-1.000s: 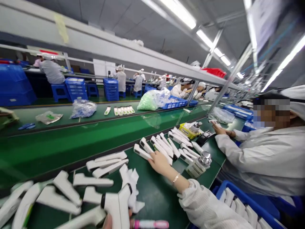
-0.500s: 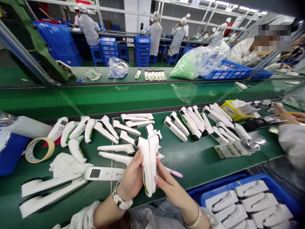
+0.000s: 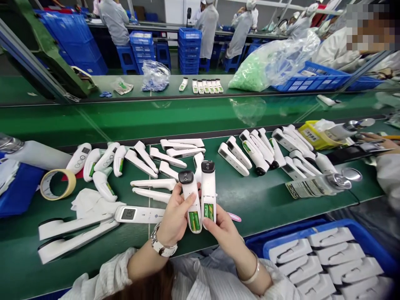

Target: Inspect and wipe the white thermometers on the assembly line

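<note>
My left hand grips a white infrared thermometer with a black sensor end, its battery bay showing green batteries. A second infrared thermometer is held by my right hand, with the thumb at its lower end beside the green batteries. The two thermometers stand upright side by side, sensor ends up and bays facing me. Just left of my left hand lies a thermometer with a lit display. Behind my hands, several more white thermometers lie on the green bench.
A tape roll and a white pump bottle are at left. On the right are another bottle, a yellow bin and a co-worker's hand. A blue crate of thermometers stands at lower right.
The two thermometers were pressed together edge-on; now they are turned with their sensor ends and batteries facing me, slightly apart. The view has tilted downward.
</note>
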The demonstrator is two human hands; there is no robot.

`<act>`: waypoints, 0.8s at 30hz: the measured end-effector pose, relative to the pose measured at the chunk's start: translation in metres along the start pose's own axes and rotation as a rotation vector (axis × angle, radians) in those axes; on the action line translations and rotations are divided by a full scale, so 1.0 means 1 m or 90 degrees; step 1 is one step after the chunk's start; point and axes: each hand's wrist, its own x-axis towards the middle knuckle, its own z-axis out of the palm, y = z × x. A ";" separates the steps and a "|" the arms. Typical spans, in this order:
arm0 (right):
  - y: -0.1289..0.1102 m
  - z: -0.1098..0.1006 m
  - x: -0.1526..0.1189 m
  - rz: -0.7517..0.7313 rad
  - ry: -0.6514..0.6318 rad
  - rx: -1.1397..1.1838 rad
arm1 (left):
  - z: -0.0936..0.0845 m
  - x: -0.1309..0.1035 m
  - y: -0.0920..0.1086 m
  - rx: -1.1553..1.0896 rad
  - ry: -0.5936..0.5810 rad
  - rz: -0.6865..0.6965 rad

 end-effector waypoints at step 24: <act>-0.009 -0.012 -0.006 0.000 -0.064 0.032 | -0.001 0.000 0.003 0.007 -0.069 0.006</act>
